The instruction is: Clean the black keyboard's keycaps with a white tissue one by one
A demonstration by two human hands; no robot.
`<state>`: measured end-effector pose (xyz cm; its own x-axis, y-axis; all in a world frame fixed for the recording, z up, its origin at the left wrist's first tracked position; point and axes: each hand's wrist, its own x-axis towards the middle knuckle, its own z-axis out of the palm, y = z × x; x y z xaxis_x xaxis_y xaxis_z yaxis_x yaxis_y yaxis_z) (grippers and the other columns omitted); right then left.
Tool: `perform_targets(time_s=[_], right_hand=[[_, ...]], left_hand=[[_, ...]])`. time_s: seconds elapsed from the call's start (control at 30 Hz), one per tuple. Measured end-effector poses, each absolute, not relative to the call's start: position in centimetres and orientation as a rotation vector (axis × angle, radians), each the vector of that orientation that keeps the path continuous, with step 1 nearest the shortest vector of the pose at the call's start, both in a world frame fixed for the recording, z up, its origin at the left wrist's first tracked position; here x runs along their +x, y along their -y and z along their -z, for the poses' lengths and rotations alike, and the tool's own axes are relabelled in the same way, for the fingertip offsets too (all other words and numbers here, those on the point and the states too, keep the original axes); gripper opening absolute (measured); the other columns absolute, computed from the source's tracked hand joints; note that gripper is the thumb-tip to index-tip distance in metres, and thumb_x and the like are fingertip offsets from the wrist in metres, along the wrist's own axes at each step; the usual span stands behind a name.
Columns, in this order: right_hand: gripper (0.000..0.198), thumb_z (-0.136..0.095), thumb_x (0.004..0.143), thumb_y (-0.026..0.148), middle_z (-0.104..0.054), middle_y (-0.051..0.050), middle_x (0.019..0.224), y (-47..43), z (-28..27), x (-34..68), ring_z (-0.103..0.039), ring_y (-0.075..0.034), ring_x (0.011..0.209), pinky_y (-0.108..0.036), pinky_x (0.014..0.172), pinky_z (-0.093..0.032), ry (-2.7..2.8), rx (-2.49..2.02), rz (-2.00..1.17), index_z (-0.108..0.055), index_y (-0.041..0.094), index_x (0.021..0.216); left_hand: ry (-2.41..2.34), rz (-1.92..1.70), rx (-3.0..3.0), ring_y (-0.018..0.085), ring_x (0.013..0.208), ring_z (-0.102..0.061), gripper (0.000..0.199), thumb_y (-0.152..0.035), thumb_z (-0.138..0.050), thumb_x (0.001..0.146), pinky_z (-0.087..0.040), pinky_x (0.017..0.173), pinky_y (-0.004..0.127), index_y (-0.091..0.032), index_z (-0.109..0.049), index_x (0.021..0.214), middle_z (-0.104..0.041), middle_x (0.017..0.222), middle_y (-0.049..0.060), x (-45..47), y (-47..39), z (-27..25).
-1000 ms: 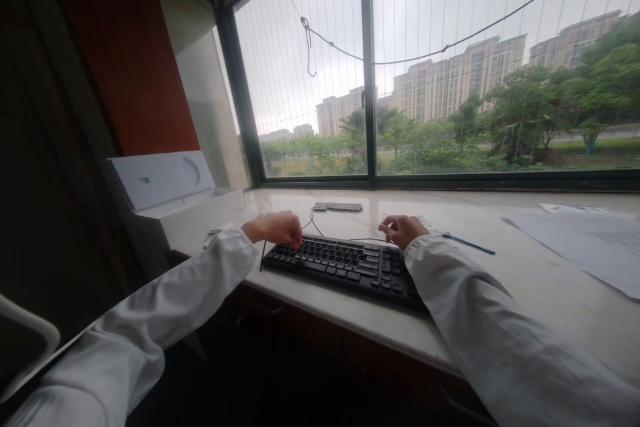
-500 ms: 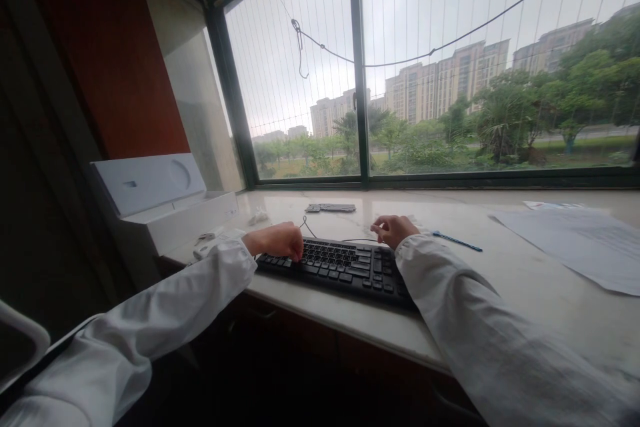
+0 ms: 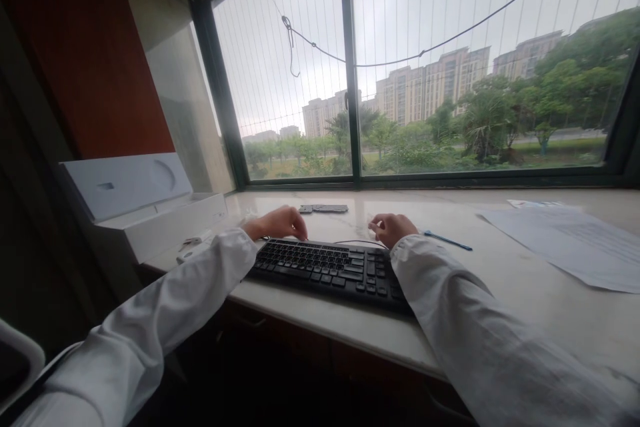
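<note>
Much of the scene was hard to read. The near right corner of the black keyboard (image 3: 325,268) was covered by the right sleeve (image 3: 480,327), and the keys were too small to tell apart. The left sleeve (image 3: 165,310) ran out of frame at the lower left, hiding whatever lay under it at the worktop's near edge. A small pale object (image 3: 193,250) beside that cuff was blurred beyond naming, and the flat dark thing (image 3: 324,209) further back by the window could not be identified. The sheets of paper (image 3: 565,243) on the right were cut off by the frame edge, their print illegible.

The left hand (image 3: 280,222) hovered at the far left edge of the keyboard, fingers curled downward in a loose arch, gripping nothing; whether the tips actually touched the keys or the worktop (image 3: 500,280) just behind them could not be told. The right hand (image 3: 393,228) sat behind the far right edge of the keyboard, fingers bent inward and pinched close together near the thin black cable (image 3: 353,241) that ran along the keyboard's back; it was too small to say whether it held that cable.

The keyboard lay on the pale stone worktop, close to its near edge, angled slightly, between the two forearms. A blue pen (image 3: 447,240) lay just right of the right hand. A white open box (image 3: 145,203) stood at the far left, against the wall
</note>
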<state>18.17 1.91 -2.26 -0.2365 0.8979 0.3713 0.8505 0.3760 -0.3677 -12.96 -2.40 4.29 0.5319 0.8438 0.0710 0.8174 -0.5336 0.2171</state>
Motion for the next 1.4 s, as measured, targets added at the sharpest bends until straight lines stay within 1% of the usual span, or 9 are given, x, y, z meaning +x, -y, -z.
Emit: perform_targets(time_s=[0.07, 0.13, 0.4, 0.63, 0.87, 1.0, 1.2, 1.3, 1.4], right_hand=[[0.027, -0.051, 0.087, 0.037, -0.075, -0.005, 0.088, -1.9, 2.1, 18.5, -0.066, -0.022, 0.086, -0.033, 0.079, -0.040, 2.089, -1.603, 0.004, -0.073, 0.025, 0.097], [0.028, -0.049, 0.089, 0.037, -0.075, -0.007, 0.092, -2.0, 2.1, 18.9, -0.065, -0.023, 0.091, -0.037, 0.086, -0.036, 2.076, -1.696, 0.099, -0.072, 0.024, 0.099], [0.028, -0.047, 0.090, 0.036, -0.073, -0.011, 0.091, -2.5, 2.2, 20.3, -0.065, -0.023, 0.090, -0.039, 0.089, -0.029, 2.061, -1.836, 0.339, -0.069, 0.019, 0.097], [0.027, -0.049, 0.089, 0.033, -0.073, -0.012, 0.092, -3.0, 2.2, 20.2, -0.066, -0.023, 0.090, -0.037, 0.089, -0.032, 2.106, -1.871, 0.325, -0.068, 0.016, 0.096], [0.036, -0.050, 0.089, 0.038, -0.071, -0.013, 0.108, -3.2, 3.0, 19.2, -0.062, -0.025, 0.104, -0.037, 0.091, -0.037, 2.249, -1.824, 0.214, -0.066, 0.018, 0.114], [0.030, -0.058, 0.085, 0.037, -0.070, -0.011, 0.110, -3.6, 3.5, 19.6, -0.061, -0.026, 0.106, -0.035, 0.088, -0.040, 2.276, -1.855, 0.083, -0.071, 0.022, 0.108], [0.016, -0.065, 0.081, 0.031, -0.073, -0.009, 0.097, -3.7, 3.5, 19.8, -0.064, -0.022, 0.093, -0.031, 0.082, -0.042, 2.239, -1.787, 0.054, -0.076, 0.023, 0.090], [0.018, -0.060, 0.084, 0.030, -0.071, -0.008, 0.096, -3.4, 3.0, 19.6, -0.064, -0.020, 0.091, -0.032, 0.086, -0.042, 2.146, -1.671, 0.104, -0.076, 0.022, 0.087], [0.023, -0.059, 0.084, 0.036, -0.070, -0.008, 0.099, -3.0, 2.3, 19.2, -0.064, -0.019, 0.088, -0.030, 0.083, -0.044, 1.892, -1.570, -0.023, -0.075, 0.020, 0.089]], left_hand=[[-1.740, -0.433, 2.646, 0.015, 0.084, -0.068, 0.018, -0.036, -0.067, 0.078, -0.049, 0.079, 0.021, -0.025, -0.077, 0.089, -0.076, 0.087, -0.001, -13.7, -0.2, -4.7], [-2.013, -0.395, 2.635, 0.015, 0.092, -0.067, 0.018, -0.035, -0.061, 0.082, -0.047, 0.085, 0.023, -0.028, -0.076, 0.092, -0.075, 0.097, -0.002, -14.3, -3.2, -4.7], [-2.203, -0.057, 2.586, 0.024, 0.095, -0.066, 0.019, -0.031, -0.068, 0.076, -0.046, 0.086, 0.031, -0.021, -0.075, 0.091, -0.072, 0.101, 0.010, -14.1, -12.9, -1.9], [-2.145, 0.094, 2.760, 0.022, 0.084, -0.062, 0.013, -0.025, -0.065, 0.073, -0.043, 0.079, 0.029, -0.014, -0.072, 0.073, -0.070, 0.083, 0.011, -13.8, -16.4, 0.1], [-2.023, 0.049, 2.850, 0.018, 0.072, -0.059, 0.008, -0.016, -0.064, 0.066, -0.040, 0.070, 0.027, -0.013, -0.067, 0.059, -0.066, 0.065, 0.008, -13.6, -16.8, 0.4], [-1.941, -0.086, 2.868, 0.018, 0.071, -0.063, 0.011, -0.023, -0.064, 0.070, -0.043, 0.069, 0.026, -0.019, -0.072, 0.064, -0.069, 0.066, 0.006, -12.4, -15.4, -1.6], [-1.825, -0.466, 2.918, 0.017, 0.089, -0.067, 0.027, -0.040, -0.056, 0.085, -0.047, 0.081, 0.026, -0.025, -0.076, 0.097, -0.074, 0.098, 0.001, -8.2, -10.3, -4.4], [-1.686, -0.788, 2.872, 0.020, 0.084, -0.068, 0.024, -0.041, -0.061, 0.083, -0.049, 0.082, 0.031, -0.024, -0.077, 0.092, -0.075, 0.090, 0.002, -5.1, -6.8, -4.8], [-1.624, -0.926, 2.839, 0.023, 0.083, -0.069, 0.019, -0.036, -0.066, 0.081, -0.050, 0.080, 0.033, -0.023, -0.078, 0.088, -0.075, 0.085, 0.005, -2.1, -3.7, -4.3]])
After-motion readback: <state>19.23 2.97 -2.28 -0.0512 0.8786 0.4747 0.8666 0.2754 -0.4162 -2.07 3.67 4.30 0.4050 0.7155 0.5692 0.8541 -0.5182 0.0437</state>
